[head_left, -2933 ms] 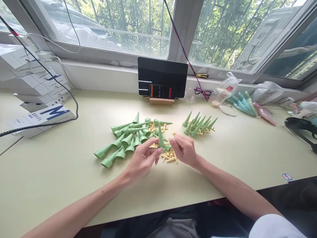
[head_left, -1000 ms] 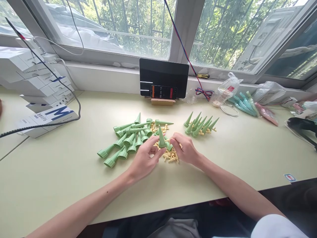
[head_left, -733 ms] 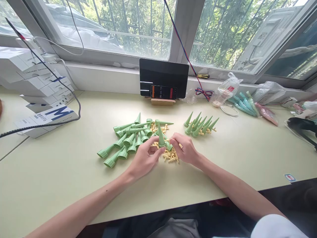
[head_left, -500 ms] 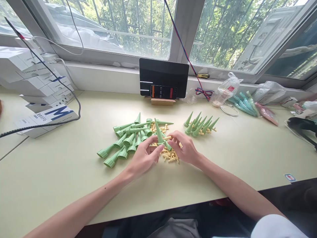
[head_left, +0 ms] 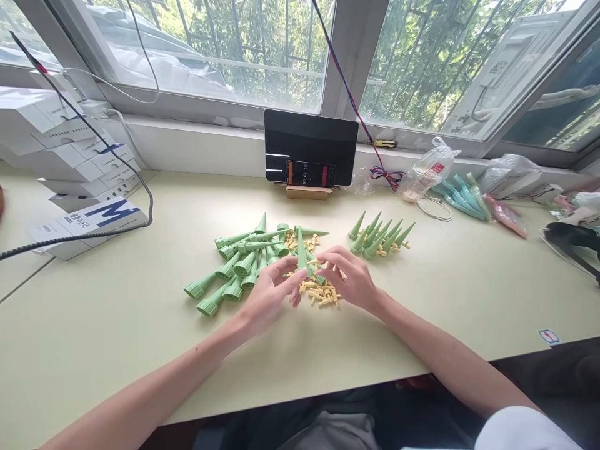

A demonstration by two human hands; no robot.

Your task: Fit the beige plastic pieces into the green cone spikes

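My left hand (head_left: 269, 292) pinches the wide lower end of a green plastic watering spike (head_left: 301, 249), whose tip points up. Close on its right, my right hand (head_left: 352, 280) grips a small yellow valve piece (head_left: 314, 262) between thumb and fingers, near the spike's side. Whether the piece touches the spike I cannot tell. Below and behind the hands lies a heap of yellow valve pieces (head_left: 324, 295), partly hidden. To the left, several loose green spikes (head_left: 244, 267) are piled on their sides. At the right, several spikes (head_left: 375, 240) stand upright with yellow pieces at their bases.
A tablet (head_left: 309, 137) leans at the window ledge, with a phone (head_left: 310, 174) showing a timer before it. White boxes (head_left: 89, 219) are stacked at the left under a black cable (head_left: 149, 187). Plastic bags (head_left: 429, 172) and a coiled white cable (head_left: 435, 209) lie at the back right.
The held spike has turned slightly, from leaning left to nearly straight up. The left hand's fingers have shifted a little; the right hand stays close with the yellow valve piece.
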